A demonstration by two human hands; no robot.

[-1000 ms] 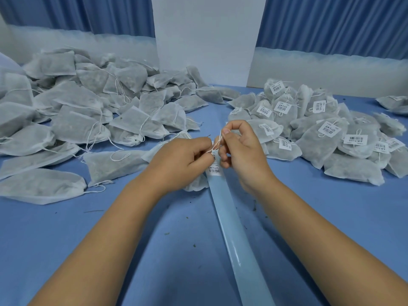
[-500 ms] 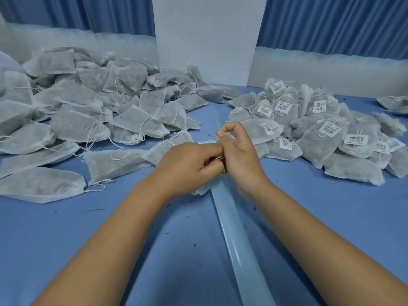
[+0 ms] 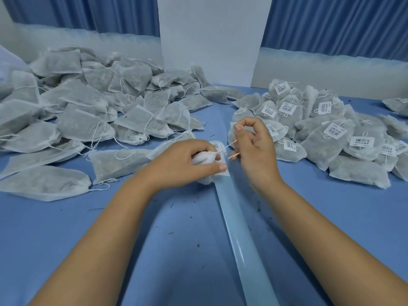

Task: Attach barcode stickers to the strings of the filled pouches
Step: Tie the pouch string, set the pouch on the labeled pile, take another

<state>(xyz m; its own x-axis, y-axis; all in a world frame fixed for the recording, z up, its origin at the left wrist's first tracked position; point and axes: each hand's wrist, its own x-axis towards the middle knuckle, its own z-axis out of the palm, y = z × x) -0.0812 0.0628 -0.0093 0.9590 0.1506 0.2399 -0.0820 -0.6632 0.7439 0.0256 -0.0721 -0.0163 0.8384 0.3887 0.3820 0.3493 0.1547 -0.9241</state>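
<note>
My left hand (image 3: pixel 187 162) grips the gathered white neck of a filled pouch (image 3: pixel 204 159) at the middle of the blue table. My right hand (image 3: pixel 254 146) pinches the pouch's white string (image 3: pixel 229 144), pulled taut to the right of the neck. A long pale-blue sticker backing strip (image 3: pixel 240 228) runs from under my hands toward me. A barcode sticker (image 3: pixel 215 144) on it shows just behind my left fingers. Unlabelled pouches (image 3: pixel 88 120) are heaped on the left. Pouches with barcode stickers (image 3: pixel 331 133) are piled on the right.
A white board (image 3: pixel 212 38) stands at the back centre against blue curtains (image 3: pixel 331 25). Small dark crumbs lie scattered on the blue tabletop (image 3: pixel 176 228) near me. A few more pouches (image 3: pixel 397 106) sit at the far right edge.
My hands were pressed together over the strip. Now they have drawn apart: the right hand has moved right and up with the string, and the left holds the pouch neck.
</note>
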